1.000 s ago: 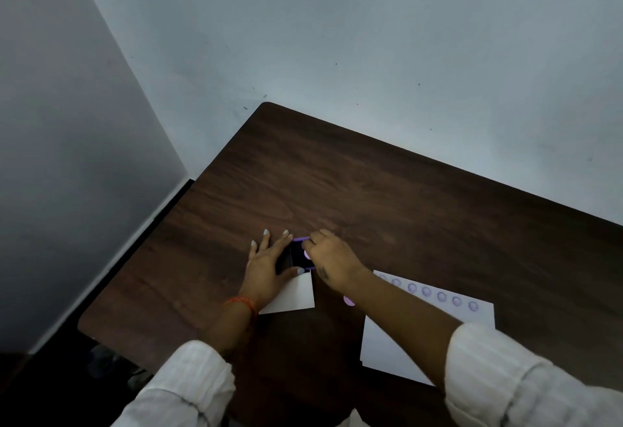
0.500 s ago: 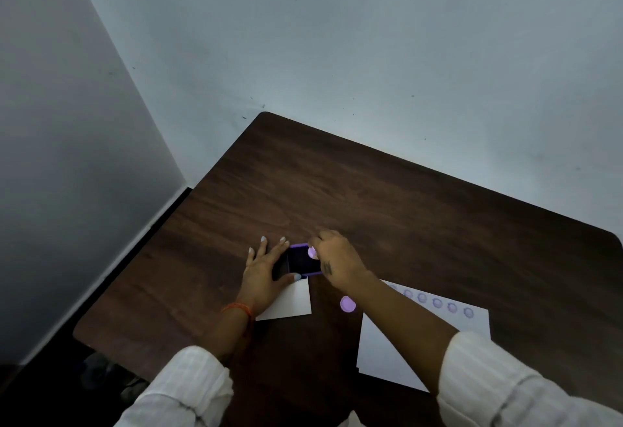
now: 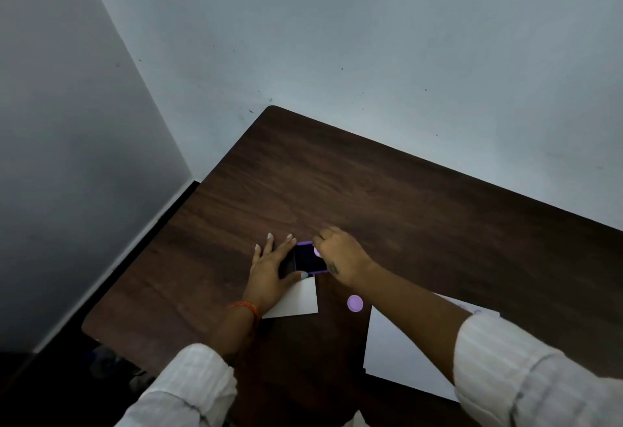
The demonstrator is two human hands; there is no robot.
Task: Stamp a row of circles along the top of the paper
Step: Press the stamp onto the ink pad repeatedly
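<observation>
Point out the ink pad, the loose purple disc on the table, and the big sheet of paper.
Ink pad (image 3: 308, 258), head view, on its dark inked face.
Purple disc (image 3: 354, 303), head view, on the middle of its top.
Paper (image 3: 397, 349), head view, on the bare white area left of the right forearm.

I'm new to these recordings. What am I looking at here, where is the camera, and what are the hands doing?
No machine here: a person's bare hands, filmed by a wide-angle camera worn on the head, looking down at a dark wooden table. The left hand lies flat, steadying a purple ink pad and partly on a small white card. The right hand pinches a small purple stamp over the pad. A round purple cap lies nearby. The paper lies under the right forearm, its stamped circles mostly hidden.
</observation>
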